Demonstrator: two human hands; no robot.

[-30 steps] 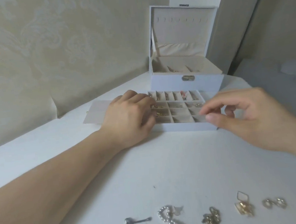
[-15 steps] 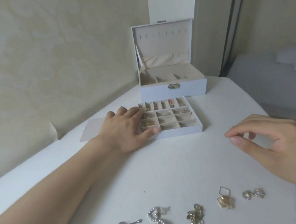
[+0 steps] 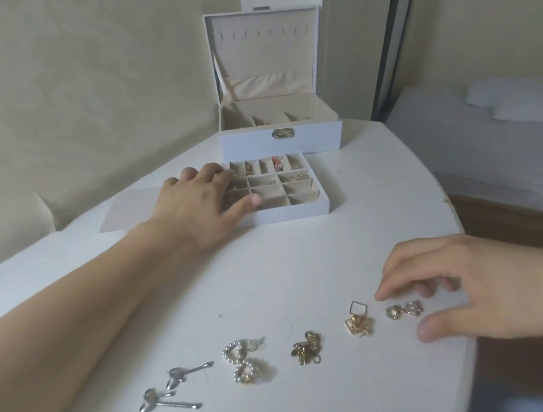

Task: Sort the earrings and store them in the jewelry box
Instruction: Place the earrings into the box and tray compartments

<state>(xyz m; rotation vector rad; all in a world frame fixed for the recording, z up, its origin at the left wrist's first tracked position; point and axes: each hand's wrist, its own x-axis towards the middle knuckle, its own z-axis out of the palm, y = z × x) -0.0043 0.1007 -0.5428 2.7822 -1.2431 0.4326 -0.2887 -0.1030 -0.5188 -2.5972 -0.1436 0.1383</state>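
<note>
hands: two. left hand (image 3: 199, 203) rests flat on divided tray (image 3: 312, 208), fingers straight; right hand (image 3: 475, 296) hovers loosely curled over round gold pair (image 3: 404, 310), holding nothing.
earring pairs on table (image 3: 271, 268): five, in a row near its front edge.
jewelry box (image 3: 280, 142): one, lid up, behind tray.

A smooth matt white table (image 3: 271, 268) is seen under shiny silver-metal earrings (image 3: 173, 390), glossy pearl-bead earrings (image 3: 242, 361) and a jewelry box (image 3: 282, 142) lined in beige cloth.
</note>
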